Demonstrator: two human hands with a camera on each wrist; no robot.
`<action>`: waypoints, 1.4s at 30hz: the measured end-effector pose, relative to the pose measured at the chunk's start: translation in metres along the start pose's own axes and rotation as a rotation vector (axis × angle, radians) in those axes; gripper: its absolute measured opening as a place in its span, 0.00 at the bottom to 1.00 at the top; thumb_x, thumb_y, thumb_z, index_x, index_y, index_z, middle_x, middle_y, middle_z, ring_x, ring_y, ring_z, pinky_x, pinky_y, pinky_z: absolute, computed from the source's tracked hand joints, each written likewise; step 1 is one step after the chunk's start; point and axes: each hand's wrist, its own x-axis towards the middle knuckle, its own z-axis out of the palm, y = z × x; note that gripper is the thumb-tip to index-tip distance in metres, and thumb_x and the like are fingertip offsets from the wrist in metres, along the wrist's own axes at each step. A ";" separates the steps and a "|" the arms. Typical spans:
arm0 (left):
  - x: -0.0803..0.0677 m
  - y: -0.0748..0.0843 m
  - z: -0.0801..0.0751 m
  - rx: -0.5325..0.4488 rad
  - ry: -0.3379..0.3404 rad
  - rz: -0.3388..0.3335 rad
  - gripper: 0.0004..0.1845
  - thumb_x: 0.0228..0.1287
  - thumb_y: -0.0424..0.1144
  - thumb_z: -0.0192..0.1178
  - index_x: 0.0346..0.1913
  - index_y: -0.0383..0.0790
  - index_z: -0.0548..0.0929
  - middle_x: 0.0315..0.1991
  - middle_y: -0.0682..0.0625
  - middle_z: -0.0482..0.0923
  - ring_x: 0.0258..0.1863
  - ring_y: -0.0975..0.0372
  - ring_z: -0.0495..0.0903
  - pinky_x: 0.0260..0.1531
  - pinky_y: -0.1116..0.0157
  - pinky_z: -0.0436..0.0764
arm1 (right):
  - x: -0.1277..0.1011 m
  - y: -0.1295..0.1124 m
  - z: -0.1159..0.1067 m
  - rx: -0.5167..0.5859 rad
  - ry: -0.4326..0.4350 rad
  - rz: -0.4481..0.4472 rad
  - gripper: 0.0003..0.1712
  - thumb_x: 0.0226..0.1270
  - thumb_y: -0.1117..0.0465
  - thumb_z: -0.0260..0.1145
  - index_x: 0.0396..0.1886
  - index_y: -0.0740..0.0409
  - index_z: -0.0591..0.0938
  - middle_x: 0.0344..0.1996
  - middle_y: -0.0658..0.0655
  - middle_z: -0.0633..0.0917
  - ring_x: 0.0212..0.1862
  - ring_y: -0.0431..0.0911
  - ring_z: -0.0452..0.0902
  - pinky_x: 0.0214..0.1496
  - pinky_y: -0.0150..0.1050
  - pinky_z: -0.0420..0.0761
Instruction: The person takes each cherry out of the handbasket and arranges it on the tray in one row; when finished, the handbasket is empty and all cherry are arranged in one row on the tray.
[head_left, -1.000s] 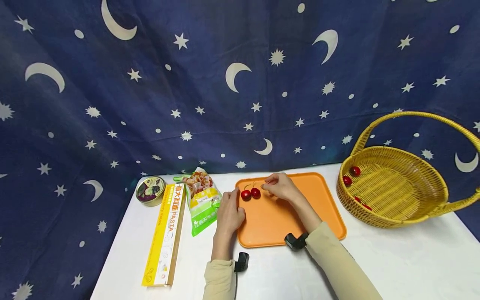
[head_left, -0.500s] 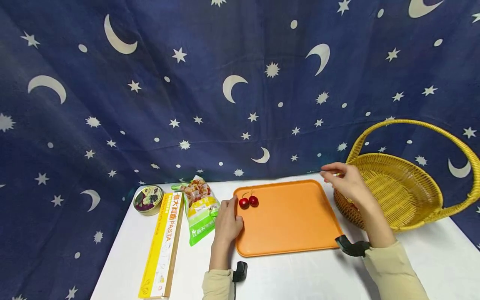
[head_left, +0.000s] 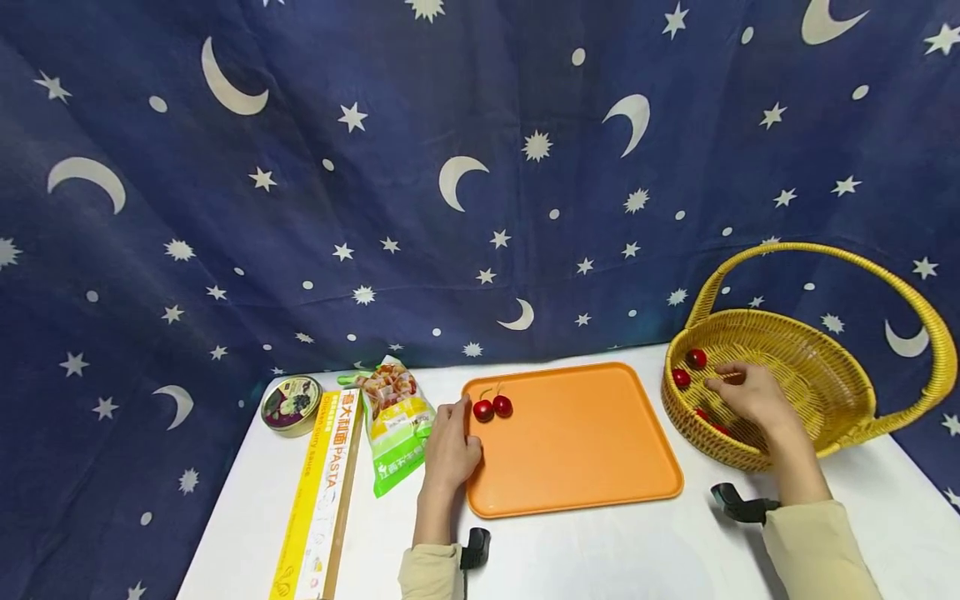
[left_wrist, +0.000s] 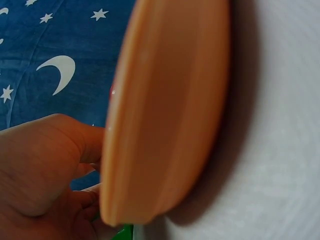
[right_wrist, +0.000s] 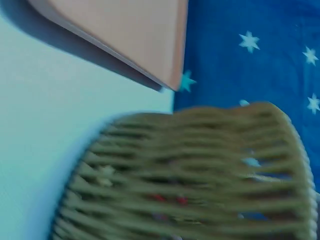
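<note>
My left hand [head_left: 450,450] holds the left rim of an orange tray [head_left: 577,442]; in the left wrist view the thumb and fingers reach behind the tray's edge [left_wrist: 165,100]. Two red cherries with stems lie side by side in the tray's far left corner, the left cherry [head_left: 483,410] close to the right cherry [head_left: 502,406]. My right hand [head_left: 753,396] is inside the yellow woven basket [head_left: 847,367], fingers pointing left and apart, nothing seen between them. Several cherries sit near it along the basket's left side, among them a far cherry [head_left: 697,358].
Left of the tray lie a green and white food bag [head_left: 401,425], a long pasta box [head_left: 318,492] and a round tin [head_left: 291,404]. The basket's tall handle [head_left: 810,247] arches over it. A star-patterned curtain [head_left: 375,183] hangs behind the white table.
My right hand has left the tray's cherries and moved right, over the basket rim and down inside. The left hand has stayed at the tray's left rim.
</note>
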 end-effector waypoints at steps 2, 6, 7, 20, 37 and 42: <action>-0.001 -0.001 0.001 0.002 0.003 0.004 0.33 0.53 0.27 0.61 0.66 0.33 0.73 0.50 0.38 0.73 0.48 0.48 0.75 0.47 0.51 0.76 | 0.003 0.002 0.007 -0.010 -0.050 0.006 0.31 0.70 0.57 0.59 0.60 0.81 0.68 0.50 0.82 0.74 0.47 0.67 0.74 0.42 0.50 0.76; 0.000 -0.002 0.002 0.007 0.026 0.023 0.33 0.50 0.26 0.61 0.65 0.32 0.74 0.49 0.38 0.74 0.47 0.47 0.76 0.46 0.51 0.76 | 0.009 -0.001 0.021 -0.023 -0.065 -0.056 0.31 0.69 0.59 0.59 0.61 0.80 0.67 0.50 0.82 0.74 0.51 0.71 0.72 0.50 0.59 0.73; 0.000 -0.002 0.002 0.007 0.031 0.027 0.33 0.50 0.26 0.62 0.65 0.32 0.74 0.49 0.38 0.74 0.47 0.47 0.76 0.45 0.51 0.76 | 0.011 -0.003 0.024 -0.026 -0.063 -0.068 0.31 0.69 0.60 0.59 0.61 0.80 0.67 0.51 0.82 0.74 0.51 0.71 0.71 0.51 0.61 0.72; 0.000 -0.002 0.000 0.018 0.023 0.004 0.33 0.51 0.27 0.61 0.65 0.32 0.74 0.49 0.39 0.74 0.47 0.48 0.75 0.45 0.51 0.76 | 0.023 -0.009 0.037 0.003 -0.045 -0.096 0.19 0.63 0.66 0.62 0.50 0.76 0.76 0.40 0.75 0.78 0.41 0.63 0.73 0.39 0.46 0.71; -0.005 -0.001 0.005 0.019 0.009 0.001 0.32 0.53 0.28 0.61 0.65 0.33 0.74 0.49 0.40 0.74 0.48 0.50 0.75 0.48 0.51 0.76 | -0.014 -0.082 0.053 0.417 0.398 -0.180 0.21 0.57 0.67 0.72 0.50 0.69 0.82 0.33 0.44 0.81 0.29 0.26 0.75 0.28 0.21 0.74; -0.002 -0.002 0.002 0.042 0.024 0.021 0.32 0.52 0.27 0.61 0.65 0.32 0.74 0.49 0.40 0.74 0.48 0.49 0.75 0.46 0.52 0.77 | -0.012 -0.107 0.078 0.623 0.323 -0.166 0.21 0.56 0.69 0.73 0.50 0.70 0.81 0.35 0.39 0.80 0.31 0.28 0.81 0.31 0.23 0.78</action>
